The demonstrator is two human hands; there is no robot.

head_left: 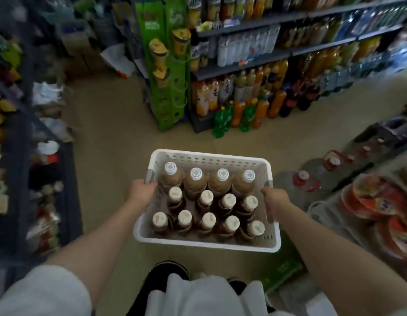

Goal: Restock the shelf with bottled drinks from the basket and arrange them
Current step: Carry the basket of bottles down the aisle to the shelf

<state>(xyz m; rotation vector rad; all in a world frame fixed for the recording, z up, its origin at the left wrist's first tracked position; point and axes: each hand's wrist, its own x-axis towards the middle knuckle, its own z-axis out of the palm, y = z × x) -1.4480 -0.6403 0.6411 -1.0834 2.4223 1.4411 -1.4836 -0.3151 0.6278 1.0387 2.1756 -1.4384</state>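
Note:
A white perforated plastic basket [211,157] hangs in front of me above the floor, carried by both hands. My left hand [139,193] grips its left rim and my right hand [276,199] grips its right rim. Inside stand several bottled drinks [207,221] with cream caps, upright in rows. The far row holds lighter brown bottles [194,179] with white-blue caps. The drinks shelf [277,58] stands ahead and to the right, packed with bottles on every level.
Large soda bottles [243,115] stand on the floor at the shelf's foot. A green display stand [168,71] is left of it. Big water jugs [312,176] and stacked packs sit at right. Another goods rack [20,156] lines the left side of the tan floor aisle.

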